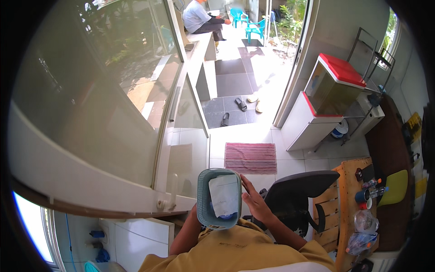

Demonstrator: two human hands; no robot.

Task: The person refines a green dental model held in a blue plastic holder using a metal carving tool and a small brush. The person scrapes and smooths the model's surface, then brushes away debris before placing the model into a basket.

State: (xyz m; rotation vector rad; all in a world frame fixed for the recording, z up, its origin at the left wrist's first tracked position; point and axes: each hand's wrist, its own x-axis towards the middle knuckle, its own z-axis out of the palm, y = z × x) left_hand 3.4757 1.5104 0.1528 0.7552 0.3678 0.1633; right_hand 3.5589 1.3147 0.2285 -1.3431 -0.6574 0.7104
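Observation:
A grey-blue plastic basket (202,194) with perforated sides is held in front of my body. Inside it lies a folded white paper (225,195), with something blue partly covered beneath it. My right hand (256,201) grips the basket's right side, fingers along the wall and thumb near the rim. At the lower left, my left hand (194,218) supports the basket from the side; its fingers are hidden behind it.
A striped red mat (250,158) lies before the open doorway, with slippers (240,104) beyond. A glass door (181,113) stands left. On the right are a black office chair (294,199), a wooden table (346,213) with bottles and bags, and a fish tank (333,86). A person (202,20) sits outside.

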